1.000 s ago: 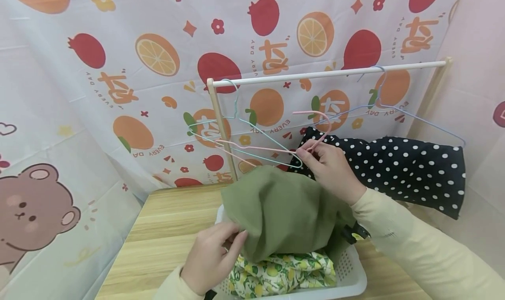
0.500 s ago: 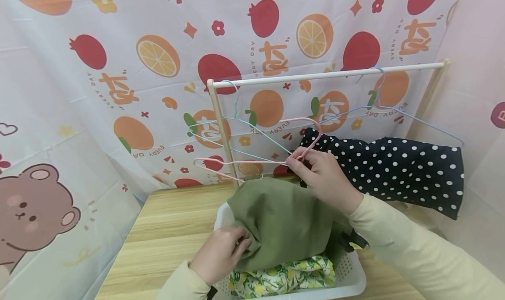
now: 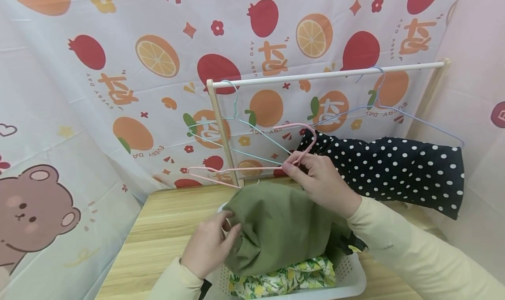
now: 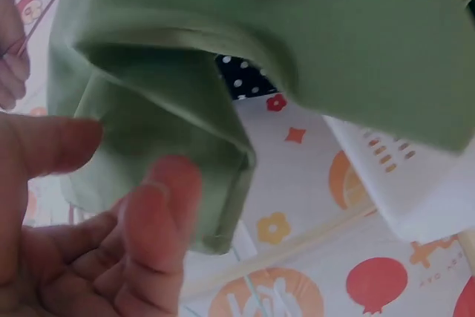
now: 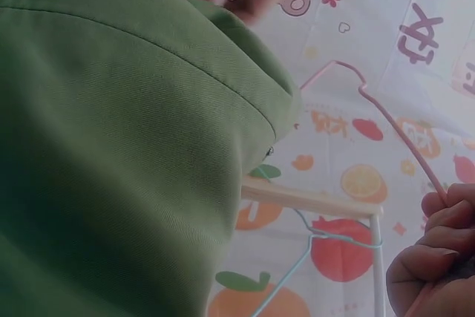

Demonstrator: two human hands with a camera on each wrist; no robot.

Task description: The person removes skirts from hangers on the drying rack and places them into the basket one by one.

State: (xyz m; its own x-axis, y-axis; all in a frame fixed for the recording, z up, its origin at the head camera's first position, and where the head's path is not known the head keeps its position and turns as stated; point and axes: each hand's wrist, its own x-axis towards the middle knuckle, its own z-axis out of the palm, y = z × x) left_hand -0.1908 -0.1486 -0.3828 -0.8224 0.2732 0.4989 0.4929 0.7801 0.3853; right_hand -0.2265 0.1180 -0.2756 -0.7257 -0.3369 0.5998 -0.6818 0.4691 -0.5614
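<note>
My right hand (image 3: 323,179) pinches a pink clothes hanger (image 3: 252,169) at the base of its hook, the hook curving up to the left. An olive-green garment (image 3: 282,227) drapes below the hanger and over the white basket (image 3: 357,276), overlapping the hanger's lower bar in the head view. My left hand (image 3: 211,243) is at the garment's left edge, its thumb and forefinger apart. In the left wrist view, the thumb and fingers (image 4: 159,217) stand spread before a folded-open corner of the green cloth (image 4: 356,42). The hanger's right arm is hidden behind my right hand and the cloth.
Yellow lemon-print cloth (image 3: 292,279) lies in the basket, on a wooden table (image 3: 158,230). Behind stands a rack with a white rail (image 3: 307,75), bearing a mint hanger (image 3: 235,111) and a blue hanger (image 3: 378,104) with a black polka-dot garment (image 3: 402,168).
The pink hanger and my right hand have lowered and shifted left. My left hand, at the garment's edge half a second ago, has spread its fingers and moved slightly left.
</note>
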